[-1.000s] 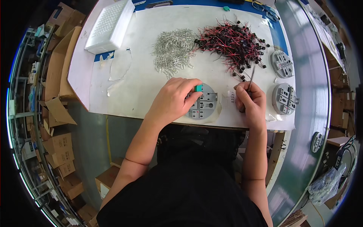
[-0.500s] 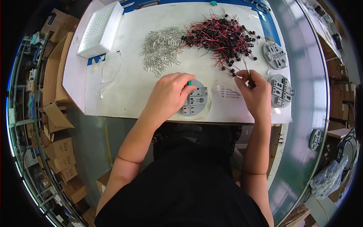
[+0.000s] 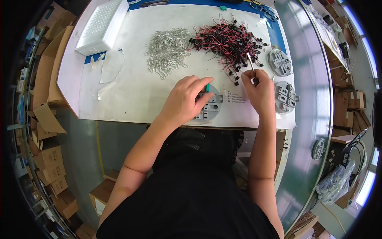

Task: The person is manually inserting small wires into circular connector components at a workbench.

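My left hand (image 3: 184, 99) is closed, thumb and forefinger pinching a small green block (image 3: 207, 87) at the upper edge of a round grey plastic base (image 3: 213, 106). The hand covers much of the base's left side. Over to the right, my right hand (image 3: 259, 89) is closed around a slim rod-like tool (image 3: 250, 61), whose pale tip points away from me at the pile of black parts with red and black wires (image 3: 229, 40). Its fingertips are close to a few loose black parts (image 3: 236, 78) at the pile's near edge.
Clear or silvery small clips (image 3: 168, 49) lie heaped left of the wired parts. A white foam tray (image 3: 101, 30) stands at the far left. Two more grey bases, one far (image 3: 280, 62) and one near (image 3: 286, 96), lie along the right edge. Another green piece (image 3: 223, 8) is at the back.
The whole view has shifted a little. Against the table, my left hand and the round base have moved slightly right. The tool in my right hand now leans more to the left.
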Tool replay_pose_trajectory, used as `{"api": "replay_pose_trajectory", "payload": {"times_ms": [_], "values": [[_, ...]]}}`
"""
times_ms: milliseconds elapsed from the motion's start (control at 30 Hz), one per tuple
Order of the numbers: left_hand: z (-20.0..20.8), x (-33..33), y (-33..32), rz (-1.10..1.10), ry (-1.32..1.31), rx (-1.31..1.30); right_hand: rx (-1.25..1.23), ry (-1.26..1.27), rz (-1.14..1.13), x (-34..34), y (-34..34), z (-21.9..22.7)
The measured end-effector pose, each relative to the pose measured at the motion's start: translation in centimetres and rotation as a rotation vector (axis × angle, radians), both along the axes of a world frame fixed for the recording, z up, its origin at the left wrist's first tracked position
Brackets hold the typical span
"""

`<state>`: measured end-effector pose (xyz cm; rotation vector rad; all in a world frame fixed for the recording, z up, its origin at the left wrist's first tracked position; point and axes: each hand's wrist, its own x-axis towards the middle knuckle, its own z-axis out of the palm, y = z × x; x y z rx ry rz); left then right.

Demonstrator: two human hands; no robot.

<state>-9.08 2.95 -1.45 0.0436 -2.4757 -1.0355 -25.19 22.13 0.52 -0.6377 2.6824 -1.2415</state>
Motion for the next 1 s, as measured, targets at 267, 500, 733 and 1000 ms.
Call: {"api": "replay_pose_trajectory", "payload": {"times_ms": [267,500,733,1000], "values": [[-0.8,0.2,0.2,0.014,0.057,-0.047,0.207,0.011,-0.045,-0.1,-1.4,-0.9],[-1.3,0.3,0.5,0.051,0.120,-0.047,-0.108,-0.139,-0.076,-0.4,0.1,-0.2],[3.5,0.8,0.2,0.094,0.313,0.183,-0.306,0.058,0.201,4.1,0.0,3.4],[5.4,2.2,-0.4,-0.172,-0.131,0.696,-0.398,0.215,0.475,7.2,-1.0,4.5]]}}
